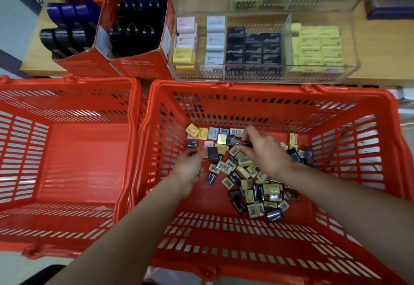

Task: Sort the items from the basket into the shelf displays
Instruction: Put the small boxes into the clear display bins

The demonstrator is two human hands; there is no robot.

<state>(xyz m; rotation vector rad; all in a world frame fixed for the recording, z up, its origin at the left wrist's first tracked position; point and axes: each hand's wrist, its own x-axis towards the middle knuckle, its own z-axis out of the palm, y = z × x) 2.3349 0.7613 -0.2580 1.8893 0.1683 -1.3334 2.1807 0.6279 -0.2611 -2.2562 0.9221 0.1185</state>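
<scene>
Reaching into the basket point(226, 87), the right hand point(266, 150) pinches a dark box point(233, 140); left hand point(190, 166) fingers curl around another dark box point(211, 152).

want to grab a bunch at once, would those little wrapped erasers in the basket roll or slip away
Rolling seems unlikely: the erasers are flat-sided blocks lying still on the basket floor. Their wrappers look glossy, so some may slip. The right hand pinches one by fingertips, suggesting they are light.
</scene>
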